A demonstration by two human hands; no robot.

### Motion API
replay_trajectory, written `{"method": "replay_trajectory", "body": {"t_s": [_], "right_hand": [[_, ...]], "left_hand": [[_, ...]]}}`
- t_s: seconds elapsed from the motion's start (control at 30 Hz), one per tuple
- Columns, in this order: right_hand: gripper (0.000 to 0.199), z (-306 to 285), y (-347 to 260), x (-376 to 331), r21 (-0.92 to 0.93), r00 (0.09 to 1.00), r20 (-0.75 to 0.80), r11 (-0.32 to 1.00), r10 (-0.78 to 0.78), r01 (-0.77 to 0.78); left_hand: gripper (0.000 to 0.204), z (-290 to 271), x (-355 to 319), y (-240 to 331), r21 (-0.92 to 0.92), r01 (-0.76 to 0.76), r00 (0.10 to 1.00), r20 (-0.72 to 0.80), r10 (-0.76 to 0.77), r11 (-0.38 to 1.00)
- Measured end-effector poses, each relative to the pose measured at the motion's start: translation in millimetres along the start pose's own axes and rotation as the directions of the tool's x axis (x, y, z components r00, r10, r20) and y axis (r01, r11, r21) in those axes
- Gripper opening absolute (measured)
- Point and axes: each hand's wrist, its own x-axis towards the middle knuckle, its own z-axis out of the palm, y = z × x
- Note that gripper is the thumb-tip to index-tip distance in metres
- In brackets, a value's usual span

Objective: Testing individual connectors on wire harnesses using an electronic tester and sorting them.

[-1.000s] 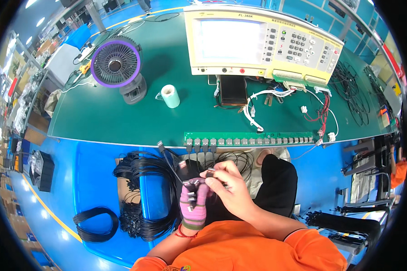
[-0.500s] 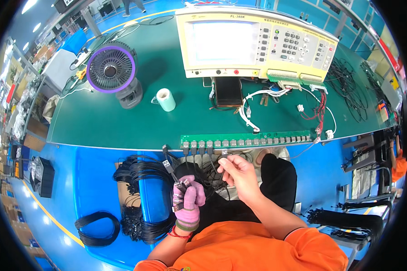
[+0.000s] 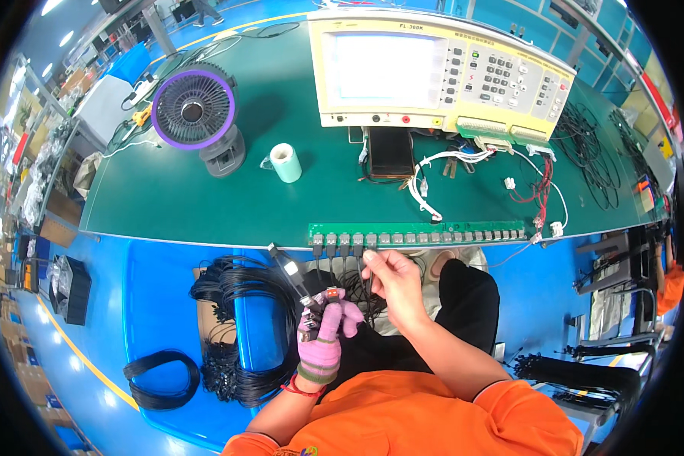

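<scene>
My left hand, in a pink knitted glove, is closed around several black cables whose metal-tipped USB plugs stick out past the fingers. One longer black plug with a white label points up and to the left. My bare right hand pinches a black cable plug by the near edge of the green circuit board strip. Its fingertips are at a socket, just right of several black plugs seated in the strip's left end. The fingers hide most of the pinched plug.
A cream tester with a lit screen stands at the back, wired to the strip by white cables. A purple-rimmed fan and a pale green roll are on the green table. Coiled black cables lie in a blue tray at lower left.
My right hand has moved slightly left and up, bringing its plug against the strip. My left hand has shifted right and turned, and an orange-red plug end now shows at its fingers.
</scene>
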Motion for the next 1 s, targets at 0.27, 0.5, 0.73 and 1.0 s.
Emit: {"method": "replay_trajectory", "body": {"t_s": [0.27, 0.5, 0.73, 1.0], "right_hand": [[0.019, -7.2, -3.4, -19.0, -0.142, 0.958, -0.078, 0.954, -0.275, 0.262], [0.035, -17.7, -27.3, -54.5, -0.102, 0.784, 0.566, 0.922, -0.255, 0.374], [0.017, -11.6, -23.8, -58.2, 0.15, 0.949, 0.117, 0.95, -0.292, 0.274], [0.02, -29.8, -5.5, -6.8, -0.166, 0.993, -0.007, 0.979, -0.117, 0.114]], "left_hand": [[0.024, 0.2, -2.9, 3.6, 0.146, 0.065, 0.998, -0.014, -0.063, 0.987], [0.027, -2.7, -3.8, 2.3, -0.048, 0.191, 0.924, 0.347, -0.163, 0.98], [0.032, 22.6, 4.6, 2.0, 0.268, -0.048, 0.996, 0.08, 0.027, 0.962], [0.038, 7.8, 10.3, -8.1, -0.142, 0.108, 0.994, 0.051, -0.101, 0.984]]}}
